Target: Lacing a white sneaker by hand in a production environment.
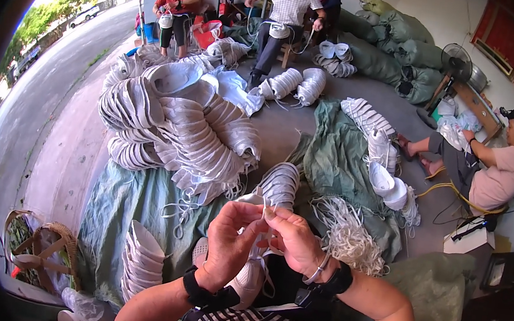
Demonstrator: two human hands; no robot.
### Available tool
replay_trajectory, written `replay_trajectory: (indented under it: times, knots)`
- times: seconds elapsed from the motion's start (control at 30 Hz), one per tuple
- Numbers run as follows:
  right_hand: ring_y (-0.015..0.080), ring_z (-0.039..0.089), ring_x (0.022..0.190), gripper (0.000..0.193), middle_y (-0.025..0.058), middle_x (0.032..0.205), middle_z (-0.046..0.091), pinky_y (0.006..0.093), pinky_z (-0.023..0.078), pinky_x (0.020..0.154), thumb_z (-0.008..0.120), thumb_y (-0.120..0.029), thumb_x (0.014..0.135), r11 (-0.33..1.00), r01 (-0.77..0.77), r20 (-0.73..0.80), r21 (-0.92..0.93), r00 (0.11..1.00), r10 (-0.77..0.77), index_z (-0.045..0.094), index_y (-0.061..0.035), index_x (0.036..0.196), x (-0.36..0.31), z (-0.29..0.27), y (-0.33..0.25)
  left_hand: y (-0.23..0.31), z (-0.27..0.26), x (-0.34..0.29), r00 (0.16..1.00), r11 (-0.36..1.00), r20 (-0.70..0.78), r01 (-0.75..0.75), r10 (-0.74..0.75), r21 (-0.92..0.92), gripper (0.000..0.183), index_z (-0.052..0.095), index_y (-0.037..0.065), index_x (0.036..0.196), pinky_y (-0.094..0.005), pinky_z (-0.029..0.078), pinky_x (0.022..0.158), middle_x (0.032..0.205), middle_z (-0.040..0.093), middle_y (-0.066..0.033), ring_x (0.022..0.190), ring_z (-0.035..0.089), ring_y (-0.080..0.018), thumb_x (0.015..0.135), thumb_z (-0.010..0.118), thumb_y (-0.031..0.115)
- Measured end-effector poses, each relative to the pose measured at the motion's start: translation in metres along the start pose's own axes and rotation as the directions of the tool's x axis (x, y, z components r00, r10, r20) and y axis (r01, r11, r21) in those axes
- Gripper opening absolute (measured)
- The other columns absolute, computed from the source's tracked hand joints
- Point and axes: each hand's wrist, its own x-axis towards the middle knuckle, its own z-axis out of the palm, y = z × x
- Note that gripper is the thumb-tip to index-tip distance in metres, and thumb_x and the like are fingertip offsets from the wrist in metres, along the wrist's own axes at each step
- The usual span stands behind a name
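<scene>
– Grey floor (286,123) spans the workspace; a road (34,116) borders it on the left. List the items, left to right.

– First, a woven basket (70,241). Next, a green sheet (116,201) bearing a short stack (142,265) of white uppers. A large pile (178,127) of uppers lies beyond.

– Specify the left hand (233,231).

– Thumb and fingers are closed in a pinch on the white lace (266,205). The lace is located between both hands, in front of the body; its lower run is partly hidden.

– And the right hand (299,238)?

– Likewise pinched on the lace, fingertips close against those of the left.

– Continue rightward.

– A loose bundle (355,241) of laces lies just beyond the right hand, then a row (381,152) of uppers, then a seated person (499,178).
</scene>
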Motion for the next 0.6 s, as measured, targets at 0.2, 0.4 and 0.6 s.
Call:
replay_trajectory:
  times: [0.2, 0.4, 0.6]
  knots:
    - [0.0074, 0.056, 0.094, 0.035, 0.0007, 0.106, 0.062, 0.0268, 0.047, 0.074, 0.045, -0.035, 0.096, 0.997, 0.007, 0.019, 0.074, 1.000, -0.009, 0.059, -0.0113, 0.118, 0.008, -0.002, 0.008, -0.002, -0.006, 0.004, 0.999, 0.996, 0.023, 0.023, -0.026, 0.088, 0.035, 0.040, 0.000, 0.108, -0.0244, 0.050, 0.073, 0.091, 0.063, -0.0123, 0.084, 0.062, -0.0145, 0.083, 0.064, 0.001]
    - [0.0099, 0.060, 0.088, 0.030, 0.0058, 0.099, 0.064, 0.0222, 0.047, 0.074, 0.049, -0.026, 0.095, 0.978, 0.199, -0.131, -0.057, 0.970, -0.205, 0.060, -0.0010, 0.109, 0.021, 0.002, 0.010, -0.016, -0.013, -0.001, 0.984, 0.919, 0.040, -0.177, 0.174, 0.352, 0.045, 0.045, 0.001, 0.115, -0.0363, 0.044, 0.089, 0.106, 0.060, -0.0122, 0.102, 0.056, -0.0202, 0.077, 0.069, 0.004]
    - [0.0298, 0.065, 0.087, 0.023, 0.0185, 0.098, 0.064, 0.0407, 0.054, 0.074, 0.044, -0.021, 0.094, 0.993, 0.096, -0.222, 0.072, 0.972, -0.078, 0.055, -0.0016, 0.096, 0.053, -0.060, -0.019, -0.036, -0.045, -0.030, 0.905, 0.452, 0.424, -0.392, 0.033, 0.801, 0.082, 0.044, 0.013, 0.127, -0.0491, 0.027, 0.104, 0.145, 0.026, -0.0141, 0.131, 0.026, -0.0365, 0.056, 0.081, 0.028]
